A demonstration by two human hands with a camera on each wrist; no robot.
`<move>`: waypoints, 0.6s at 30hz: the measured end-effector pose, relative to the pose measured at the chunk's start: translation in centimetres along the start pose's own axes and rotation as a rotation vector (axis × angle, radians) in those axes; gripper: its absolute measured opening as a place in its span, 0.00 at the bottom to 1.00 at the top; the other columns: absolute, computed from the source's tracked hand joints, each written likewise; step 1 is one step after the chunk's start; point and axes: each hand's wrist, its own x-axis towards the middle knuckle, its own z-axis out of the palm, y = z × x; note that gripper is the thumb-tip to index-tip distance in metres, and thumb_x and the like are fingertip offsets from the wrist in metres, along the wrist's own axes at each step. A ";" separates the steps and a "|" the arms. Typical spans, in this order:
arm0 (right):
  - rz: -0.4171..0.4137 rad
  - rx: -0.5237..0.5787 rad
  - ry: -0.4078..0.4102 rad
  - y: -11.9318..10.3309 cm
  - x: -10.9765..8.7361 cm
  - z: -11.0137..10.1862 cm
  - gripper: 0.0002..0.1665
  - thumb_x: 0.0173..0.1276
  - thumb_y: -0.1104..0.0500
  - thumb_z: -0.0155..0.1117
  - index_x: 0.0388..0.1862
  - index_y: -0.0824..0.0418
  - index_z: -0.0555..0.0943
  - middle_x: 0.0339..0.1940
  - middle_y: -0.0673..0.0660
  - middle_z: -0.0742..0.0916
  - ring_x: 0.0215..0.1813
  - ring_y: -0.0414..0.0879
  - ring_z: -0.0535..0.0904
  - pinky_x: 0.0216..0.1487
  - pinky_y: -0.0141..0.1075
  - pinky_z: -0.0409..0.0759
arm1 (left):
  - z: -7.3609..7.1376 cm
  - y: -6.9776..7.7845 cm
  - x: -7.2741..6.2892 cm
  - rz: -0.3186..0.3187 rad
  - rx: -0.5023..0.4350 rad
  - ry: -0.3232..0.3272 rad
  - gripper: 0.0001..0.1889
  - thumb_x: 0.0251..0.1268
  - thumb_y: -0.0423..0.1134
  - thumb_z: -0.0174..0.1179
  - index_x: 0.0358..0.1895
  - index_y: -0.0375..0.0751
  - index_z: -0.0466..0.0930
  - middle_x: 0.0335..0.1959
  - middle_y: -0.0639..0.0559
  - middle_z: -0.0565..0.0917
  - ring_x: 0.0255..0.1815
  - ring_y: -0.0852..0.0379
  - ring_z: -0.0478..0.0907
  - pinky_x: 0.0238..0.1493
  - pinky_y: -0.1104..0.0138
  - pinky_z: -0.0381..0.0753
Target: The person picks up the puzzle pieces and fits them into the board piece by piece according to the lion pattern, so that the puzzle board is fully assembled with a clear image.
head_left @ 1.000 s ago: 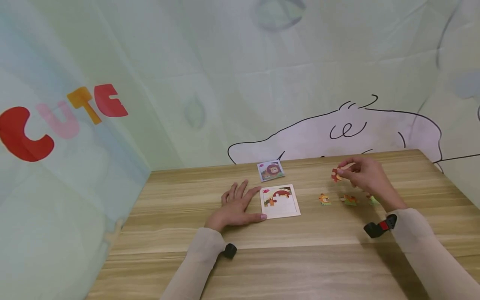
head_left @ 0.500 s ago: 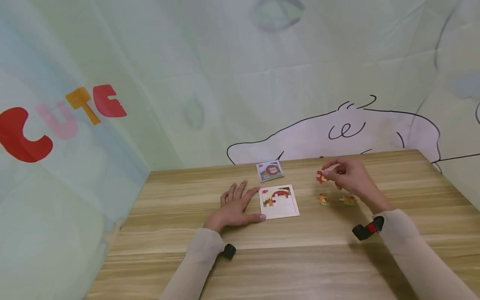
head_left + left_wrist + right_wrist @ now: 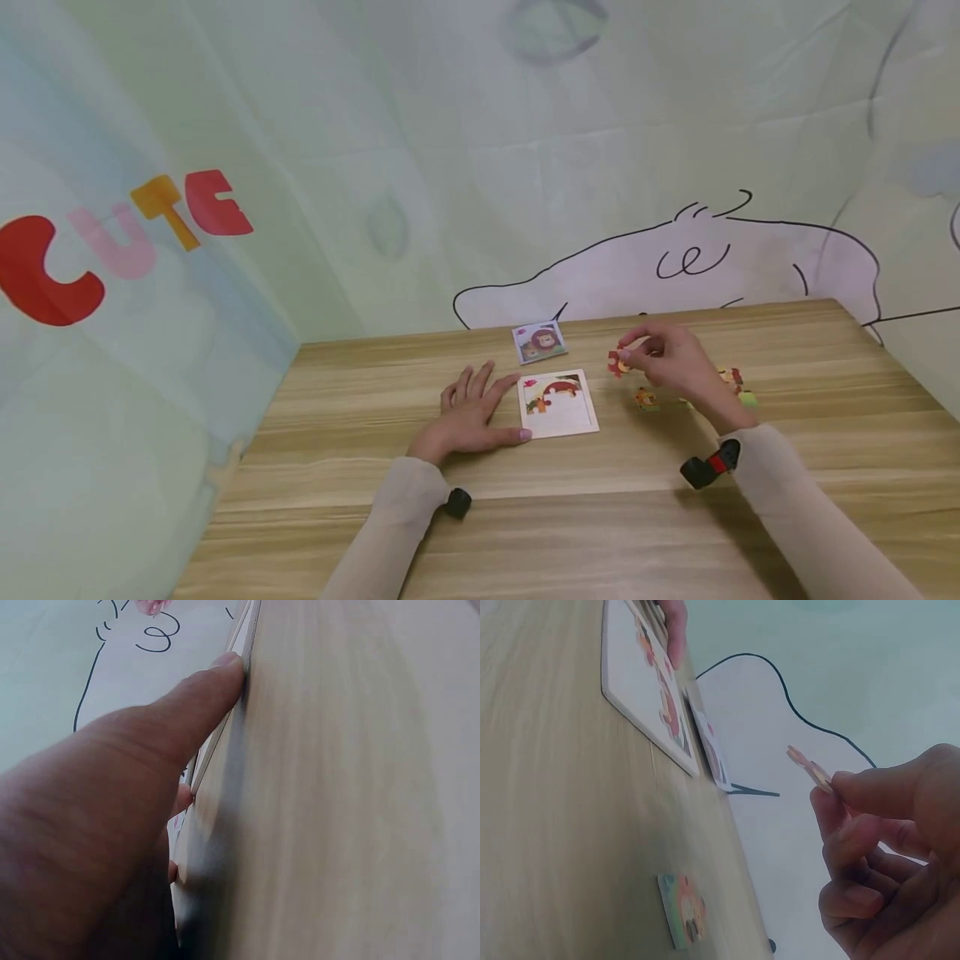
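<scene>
My right hand (image 3: pixel 669 360) pinches a red and orange jigsaw piece (image 3: pixel 617 362) between thumb and forefinger, held above the table to the right of the puzzle tray. In the right wrist view this piece (image 3: pixel 810 769) appears nearly edge-on. The white-framed puzzle tray (image 3: pixel 558 425) has several pieces set along its upper and left parts. My left hand (image 3: pixel 468 421) lies spread on the table, its thumb and forefinger touching the tray's left side; the left wrist view shows the thumb (image 3: pixel 202 697) against the tray's edge.
A lion picture card (image 3: pixel 540 342) lies behind the tray. One loose piece (image 3: pixel 647 399) rests right of the tray; more loose pieces (image 3: pixel 731 379) lie farther right, partly hidden by my right arm. A printed curtain (image 3: pixel 375 167) hangs along the table's back edge.
My right hand has moved left with the red and orange jigsaw piece, toward the puzzle tray. Loose pieces behind the right arm have come into view. The left hand has stayed in place.
</scene>
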 end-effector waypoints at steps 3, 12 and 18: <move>0.002 0.002 -0.006 -0.3 0.1 0.2 0.16 0.75 0.54 0.73 0.54 0.62 0.86 0.39 0.66 0.91 0.27 0.45 0.77 0.26 0.35 0.76 | 0.0 0.0 0.0 0.000 -0.001 0.001 0.52 0.64 0.77 0.60 0.88 0.68 0.50 0.93 0.43 0.36 0.91 0.31 0.27 0.84 0.31 0.31; 0.038 -0.041 -0.014 -1.2 0.4 1.0 0.14 0.75 0.51 0.74 0.53 0.57 0.88 0.39 0.62 0.91 0.35 0.49 0.80 0.32 0.37 0.77 | 0.3 -0.3 0.4 -0.021 0.022 -0.012 0.52 0.65 0.75 0.61 0.88 0.70 0.47 0.93 0.46 0.32 0.91 0.33 0.24 0.85 0.33 0.29; 0.034 -0.053 -0.029 -1.4 0.7 1.6 0.12 0.75 0.51 0.73 0.52 0.54 0.89 0.41 0.58 0.91 0.39 0.51 0.81 0.35 0.38 0.76 | 0.3 -0.4 0.5 -0.027 0.018 -0.009 0.52 0.66 0.74 0.62 0.88 0.71 0.47 0.93 0.47 0.32 0.92 0.34 0.24 0.85 0.33 0.28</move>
